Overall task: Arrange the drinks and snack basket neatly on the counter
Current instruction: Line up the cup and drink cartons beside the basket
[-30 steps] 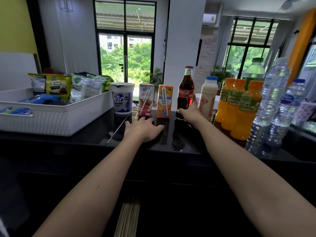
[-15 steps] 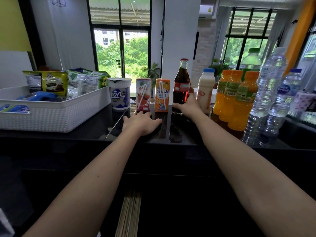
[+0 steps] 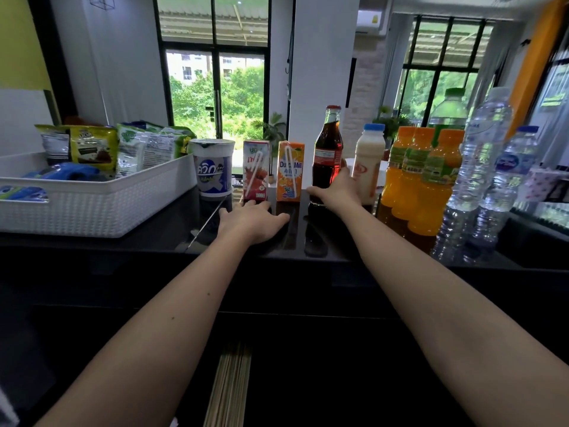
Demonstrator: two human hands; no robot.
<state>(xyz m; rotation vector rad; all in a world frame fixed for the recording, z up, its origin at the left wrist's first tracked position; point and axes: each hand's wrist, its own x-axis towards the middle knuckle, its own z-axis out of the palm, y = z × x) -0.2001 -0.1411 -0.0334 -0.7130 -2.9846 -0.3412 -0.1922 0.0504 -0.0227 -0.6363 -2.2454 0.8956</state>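
Standing upright mid-frame between the orange carton (image 3: 290,172) and white bottle (image 3: 369,163), the cola bottle (image 3: 328,149) is gripped low by the right hand (image 3: 337,192), fingers (image 3: 344,174) curled, while the left hand (image 3: 255,221) lies flat, fingers spread, on the desk (image 3: 166,238).

Black-framed windows (image 3: 191,97) onto green trees (image 3: 243,97), white pillar (image 3: 323,57) between, yellow wall (image 3: 15,41) at left.

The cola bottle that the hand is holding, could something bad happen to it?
It might tip: the cola bottle is tall and narrow, and the right hand grips it only near its base. It also stands close between the orange carton and the white milk bottle, so a sideways nudge could knock one over. The left hand rests flat on the black counter, not steadying anything.
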